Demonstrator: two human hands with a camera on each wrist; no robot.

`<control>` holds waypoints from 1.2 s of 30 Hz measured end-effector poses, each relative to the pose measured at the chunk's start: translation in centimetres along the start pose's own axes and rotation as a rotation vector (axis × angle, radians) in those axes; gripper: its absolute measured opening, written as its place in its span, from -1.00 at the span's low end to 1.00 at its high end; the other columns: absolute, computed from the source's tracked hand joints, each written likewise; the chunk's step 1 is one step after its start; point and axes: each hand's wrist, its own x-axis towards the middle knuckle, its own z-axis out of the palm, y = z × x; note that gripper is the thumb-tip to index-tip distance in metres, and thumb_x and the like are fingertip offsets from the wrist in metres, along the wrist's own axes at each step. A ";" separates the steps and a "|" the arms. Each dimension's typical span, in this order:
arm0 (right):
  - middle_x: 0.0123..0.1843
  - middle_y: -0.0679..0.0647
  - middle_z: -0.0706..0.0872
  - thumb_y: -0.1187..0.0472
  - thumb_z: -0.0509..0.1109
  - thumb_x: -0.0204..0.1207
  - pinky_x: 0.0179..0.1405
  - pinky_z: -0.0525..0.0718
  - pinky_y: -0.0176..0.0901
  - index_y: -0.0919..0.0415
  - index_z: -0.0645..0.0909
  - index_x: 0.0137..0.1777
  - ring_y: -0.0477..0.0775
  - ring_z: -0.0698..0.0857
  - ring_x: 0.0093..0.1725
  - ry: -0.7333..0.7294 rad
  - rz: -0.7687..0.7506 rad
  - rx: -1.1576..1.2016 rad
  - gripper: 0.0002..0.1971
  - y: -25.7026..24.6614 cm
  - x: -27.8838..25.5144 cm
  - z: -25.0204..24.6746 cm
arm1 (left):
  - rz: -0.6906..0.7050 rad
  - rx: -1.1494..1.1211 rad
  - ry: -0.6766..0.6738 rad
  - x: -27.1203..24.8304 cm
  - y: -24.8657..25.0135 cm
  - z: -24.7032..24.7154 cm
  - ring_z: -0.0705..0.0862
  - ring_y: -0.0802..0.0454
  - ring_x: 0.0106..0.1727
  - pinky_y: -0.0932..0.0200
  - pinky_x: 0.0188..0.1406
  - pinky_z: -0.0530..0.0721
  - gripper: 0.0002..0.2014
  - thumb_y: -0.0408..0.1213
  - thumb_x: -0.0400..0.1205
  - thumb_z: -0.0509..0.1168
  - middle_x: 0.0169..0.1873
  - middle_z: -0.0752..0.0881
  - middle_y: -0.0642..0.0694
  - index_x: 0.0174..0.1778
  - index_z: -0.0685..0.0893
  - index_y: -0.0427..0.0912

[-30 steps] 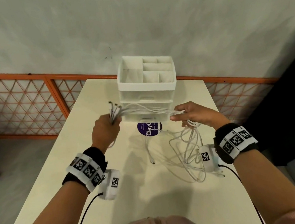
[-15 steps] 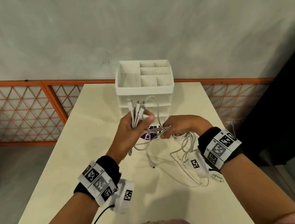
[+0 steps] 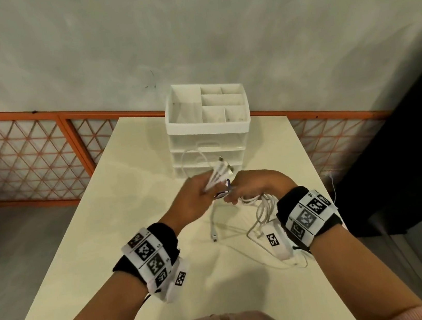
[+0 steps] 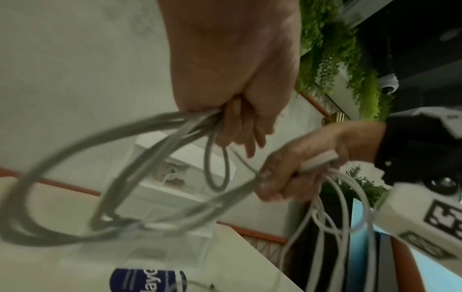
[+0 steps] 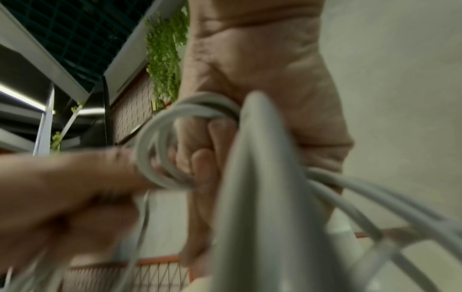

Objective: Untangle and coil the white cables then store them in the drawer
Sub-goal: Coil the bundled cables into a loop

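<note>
My left hand [image 3: 194, 200] grips the gathered connector ends of the thin white plastic cables [image 3: 219, 176], fingers curled round the bundle; my right hand [image 3: 255, 184] pinches the same cables just beside it, loose loops [image 3: 261, 208] hanging from it to the cream rectangular table top [image 3: 105, 229]; I judge coiling barely begun. One connector end [image 3: 215, 238] lies on the table; the white plastic drawer unit [image 3: 208, 138] stands at the far edge, drawers closed; storing is not yet done.

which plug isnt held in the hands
The plug lying alone on the table, below the hands; the other plugs fan out of the left hand.
</note>
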 end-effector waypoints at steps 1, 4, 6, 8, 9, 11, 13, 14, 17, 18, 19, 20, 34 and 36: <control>-0.39 -0.03 0.60 0.14 0.39 0.54 -0.29 0.43 -0.23 0.12 0.63 -0.32 -0.05 0.51 -0.37 -0.003 -0.054 0.023 -0.80 -0.3 0.0 -0.3 | -0.022 0.065 -0.052 0.0 -0.4 0.4 0.65 0.32 -0.40 0.55 -0.41 0.44 -0.80 -0.31 0.70 0.20 -0.31 0.65 0.05 0.13 0.66 -0.30; -0.49 -0.09 0.57 0.07 0.35 0.57 -0.37 0.36 -0.28 0.09 0.64 -0.35 -0.06 0.46 -0.42 0.020 -0.121 0.138 -0.73 -0.5 -0.9 -1.6 | -0.123 0.057 -0.118 -0.2 -1.8 0.5 0.66 -0.01 -0.05 0.49 -0.10 0.49 -0.80 -0.10 0.74 0.11 -0.14 0.71 0.05 0.07 0.64 0.00; -0.64 -0.15 0.57 0.00 0.28 0.62 -0.48 0.37 -0.40 0.14 0.66 -0.31 -0.21 0.47 -0.57 -0.015 -0.130 0.237 -0.67 -0.3 -1.7 -2.2 | -0.126 -0.020 -0.187 -0.3 -1.8 0.6 0.68 0.07 0.11 0.32 0.15 0.53 -0.75 -0.02 0.74 0.04 -0.02 0.73 0.02 0.01 0.63 0.08; -0.69 -0.16 0.57 -0.04 0.22 0.64 -0.58 0.37 -0.49 0.18 0.64 -0.28 -0.26 0.47 -0.66 -0.047 -0.154 0.305 -0.62 -0.2 -2.1 -2.6 | -0.120 -0.137 -0.222 -0.5 -0.7 0.5 0.67 0.41 -0.10 0.56 -0.06 0.55 -0.72 -0.16 0.78 -0.02 -0.18 0.71 0.15 -0.02 0.61 0.03; -0.67 -0.15 0.57 -0.09 0.16 0.65 -0.60 0.39 -0.52 0.19 0.63 -0.28 -0.26 0.49 -0.66 -0.038 -0.168 0.329 -0.56 -0.1 -2.2 -2.6 | -0.132 -0.173 -0.212 -0.5 -0.1 0.4 0.63 0.48 -0.28 0.60 -0.24 0.53 -0.72 -0.21 0.78 -0.04 -0.31 0.67 0.22 -0.03 0.59 -0.03; -0.54 -0.11 0.62 -0.25 -0.06 0.65 -0.59 0.43 -0.48 0.21 0.64 -0.24 -0.23 0.52 -0.58 0.017 -0.197 0.438 -0.38 0.2 -2.0 -2.7 | -0.091 -0.223 -0.143 0.1 0.4 0.0 0.57 0.41 -0.43 0.49 -0.32 0.49 -0.70 -0.15 0.77 0.00 -0.41 0.62 0.15 -0.07 0.63 -0.08; -0.37 0.03 0.66 -0.35 -0.26 0.59 -0.46 0.49 -0.38 0.24 0.65 -0.14 -0.09 0.57 -0.43 0.084 -0.189 0.642 -0.21 1.1 -1.6 -2.5 | -0.021 -0.214 -0.032 0.7 0.2 -0.6 0.51 0.17 -0.45 0.12 -0.32 0.45 -0.68 -0.08 0.74 0.08 -0.44 0.60 -0.14 -0.06 0.67 -0.17; -0.30 0.11 0.66 -0.36 -0.28 0.58 -0.35 0.51 -0.32 0.28 0.66 -0.10 -0.01 0.57 -0.36 0.133 -0.185 0.692 -0.17 1.6 -1.5 -2.4 | -0.025 -0.225 0.025 1.0 0.3 -1.0 0.26 0.22 -0.30 0.05 -0.36 0.40 -0.65 -0.13 0.74 0.10 -0.38 0.61 -0.32 0.06 0.61 -0.38; -0.42 0.12 0.52 -0.33 -0.14 0.60 -0.23 0.40 -0.19 0.23 0.63 -0.33 0.00 0.46 -0.37 0.322 -0.214 0.560 -0.26 3.4 -1.3 -1.7 | -0.013 -0.224 0.145 2.0 0.7 -3.0 0.43 -0.11 -0.60 0.32 -0.59 0.41 -0.63 -0.19 0.73 0.12 -0.56 0.55 0.07 0.17 0.49 -0.51; -0.46 0.06 0.46 -0.30 -0.02 0.60 -0.21 0.39 -0.20 0.12 0.61 -0.40 -0.03 0.43 -0.38 0.353 -0.260 0.559 -0.37 4.1 -1.1 -1.3 | 0.016 -0.206 0.170 2.3 1.1 -3.4 0.42 -0.03 -0.62 0.47 -0.60 0.36 -0.67 -0.19 0.73 0.11 -0.62 0.46 0.07 0.14 0.52 -0.45; -0.48 0.02 0.42 -0.25 0.08 0.58 -0.15 0.39 -0.19 0.03 0.62 -0.42 -0.01 0.43 -0.33 0.352 -0.300 0.597 -0.48 4.9 -0.9 -0.9 | 0.044 -0.190 0.189 2.4 1.3 -3.8 0.40 -0.14 -0.56 0.50 -0.59 0.36 -0.68 -0.22 0.73 0.10 -0.57 0.44 -0.05 0.11 0.51 -0.47; -0.47 0.01 0.41 -0.17 0.15 0.59 -0.09 0.39 -0.17 -0.03 0.64 -0.43 0.05 0.44 -0.26 0.337 -0.331 0.637 -0.55 5.5 -0.7 -0.6 | 0.074 -0.182 0.209 2.6 1.4 -4.1 0.38 -0.29 -0.39 0.51 -0.57 0.38 -0.70 -0.25 0.74 0.09 -0.37 0.46 -0.14 0.11 0.51 -0.48; -0.21 0.08 0.61 -0.03 0.26 0.62 -0.07 0.46 -0.19 0.12 0.46 -0.10 -0.01 0.58 -0.14 0.497 -0.161 0.433 -0.78 9.1 1.3 1.0 | 0.127 -0.010 0.391 3.7 1.6 -3.0 0.62 0.28 -0.21 0.63 -0.25 0.45 -0.80 -0.24 0.72 0.16 -0.19 0.69 -0.01 0.14 0.63 -0.21; -0.32 0.06 0.59 0.05 0.44 0.51 -0.17 0.48 -0.28 0.13 0.46 -0.05 -0.07 0.58 -0.27 0.462 -0.219 0.583 -0.77 9.6 0.9 1.1 | 0.131 0.002 0.450 4.2 1.8 -3.9 0.56 0.01 -0.24 0.55 -0.33 0.44 -0.82 -0.22 0.72 0.16 -0.26 0.63 -0.21 0.05 0.62 -0.21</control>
